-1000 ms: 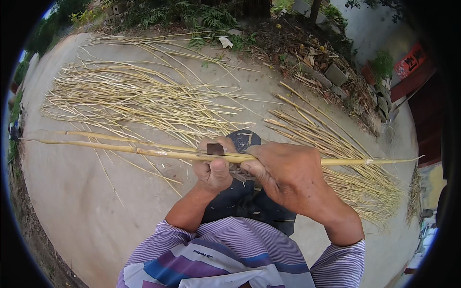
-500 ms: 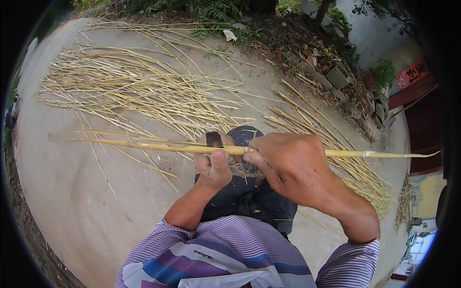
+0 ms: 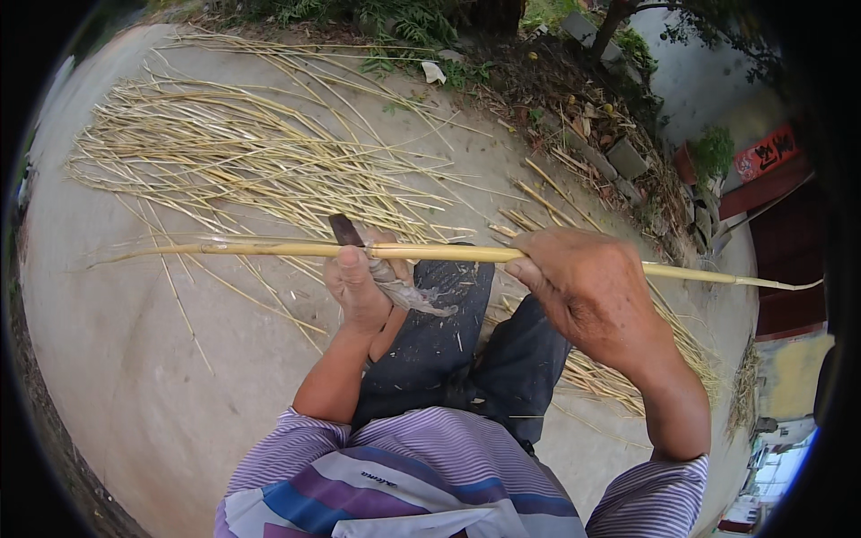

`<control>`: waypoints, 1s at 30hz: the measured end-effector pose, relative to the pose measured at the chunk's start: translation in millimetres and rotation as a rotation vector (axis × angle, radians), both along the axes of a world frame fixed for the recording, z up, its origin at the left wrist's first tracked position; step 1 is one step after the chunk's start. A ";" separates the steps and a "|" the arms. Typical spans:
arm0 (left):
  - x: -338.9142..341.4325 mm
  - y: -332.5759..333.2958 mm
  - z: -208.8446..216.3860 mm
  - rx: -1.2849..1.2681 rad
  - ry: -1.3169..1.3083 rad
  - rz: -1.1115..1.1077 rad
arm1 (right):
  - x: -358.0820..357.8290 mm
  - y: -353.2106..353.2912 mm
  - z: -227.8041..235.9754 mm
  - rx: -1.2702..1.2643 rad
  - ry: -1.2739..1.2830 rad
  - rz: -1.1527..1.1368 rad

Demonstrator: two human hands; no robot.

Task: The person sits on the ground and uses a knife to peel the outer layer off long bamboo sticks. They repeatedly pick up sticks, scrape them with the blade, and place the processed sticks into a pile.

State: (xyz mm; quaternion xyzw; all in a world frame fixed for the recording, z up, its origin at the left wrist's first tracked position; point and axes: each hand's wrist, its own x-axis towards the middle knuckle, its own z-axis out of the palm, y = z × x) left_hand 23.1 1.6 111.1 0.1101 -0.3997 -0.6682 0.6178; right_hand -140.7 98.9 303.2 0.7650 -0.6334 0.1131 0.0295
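A long yellow bamboo cane (image 3: 466,254) lies crosswise above my knees, its thin ends reaching far to left and right. My right hand (image 3: 587,291) is closed round it right of the middle. My left hand (image 3: 357,291) holds a knife, whose dark, broad blade (image 3: 344,229) sticks up behind the cane. The left thumb presses the cane from the near side, against the blade. A greyish rag or plastic wrap (image 3: 417,296) hangs from the left fingers, and the knife's handle is hidden there.
A wide heap of thin yellow canes (image 3: 224,152) covers the concrete at the far left. More canes (image 3: 619,381) lie right of my knees (image 3: 426,332). Rubble and grey blocks (image 3: 626,158) line the far right edge, near a potted plant (image 3: 713,152).
My left hand with the knife has shifted left along the cane, away from the right hand. The cane has risen a little in view, and more of my left knee shows.
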 end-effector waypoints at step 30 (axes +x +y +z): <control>-25.2 27.8 -17.2 0.026 -0.425 -0.105 | -2.0 -10.0 -47.9 0.193 -0.212 0.055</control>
